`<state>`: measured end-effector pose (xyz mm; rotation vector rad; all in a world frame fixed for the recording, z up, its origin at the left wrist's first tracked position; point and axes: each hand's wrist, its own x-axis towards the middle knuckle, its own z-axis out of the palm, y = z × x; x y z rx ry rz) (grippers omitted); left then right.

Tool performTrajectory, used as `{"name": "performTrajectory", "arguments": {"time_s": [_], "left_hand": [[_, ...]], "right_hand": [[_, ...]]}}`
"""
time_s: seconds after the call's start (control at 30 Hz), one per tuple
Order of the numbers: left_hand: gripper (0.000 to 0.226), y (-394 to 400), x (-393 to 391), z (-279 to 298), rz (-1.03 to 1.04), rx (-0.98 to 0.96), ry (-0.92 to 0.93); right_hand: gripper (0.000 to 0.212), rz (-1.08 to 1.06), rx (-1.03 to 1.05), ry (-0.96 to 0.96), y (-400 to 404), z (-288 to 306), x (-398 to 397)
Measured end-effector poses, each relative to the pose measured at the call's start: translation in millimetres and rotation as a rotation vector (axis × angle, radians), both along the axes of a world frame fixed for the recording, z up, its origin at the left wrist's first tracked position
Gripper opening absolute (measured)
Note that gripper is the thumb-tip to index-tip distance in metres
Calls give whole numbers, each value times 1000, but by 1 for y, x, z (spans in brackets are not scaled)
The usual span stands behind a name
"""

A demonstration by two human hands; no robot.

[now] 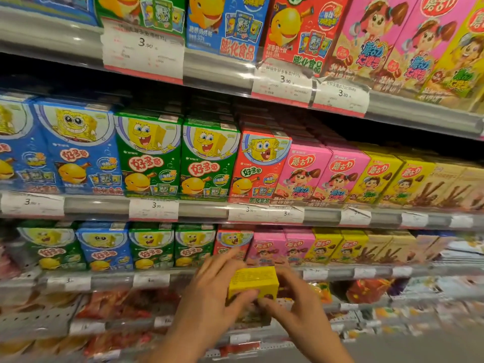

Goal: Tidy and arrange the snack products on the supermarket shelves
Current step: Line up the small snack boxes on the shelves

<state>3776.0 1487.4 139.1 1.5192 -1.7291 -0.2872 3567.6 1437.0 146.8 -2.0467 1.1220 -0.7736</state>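
Together, fingers of the left hand [209,292] and right hand [296,299] pinch a small yellow snack box [252,282] between them, held in front of the lower shelf [112,282]. Judging by colour, it belongs among the yellow boxes [337,246] to the right; next, carry it there

White price labels [143,49] with red lower edges sit in the grey shelf-edge strips [217,72]; several read 3.90.
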Motion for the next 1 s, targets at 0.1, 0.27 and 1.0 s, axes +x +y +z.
{"name": "performTrajectory", "arguments": {"time_s": [0.1, 0.27, 1.0], "left_hand": [[56, 2, -5, -1, -25, 95, 46], [54, -29, -22, 3, 55, 74, -465], [75, -94, -57, 14, 327, 325, -1058]], "right_hand": [[43, -59, -28, 132, 3, -14, -22], [45, -117, 7, 192, -7, -23, -70], [45, -3, 17, 43, -104, -18, -154]]}}
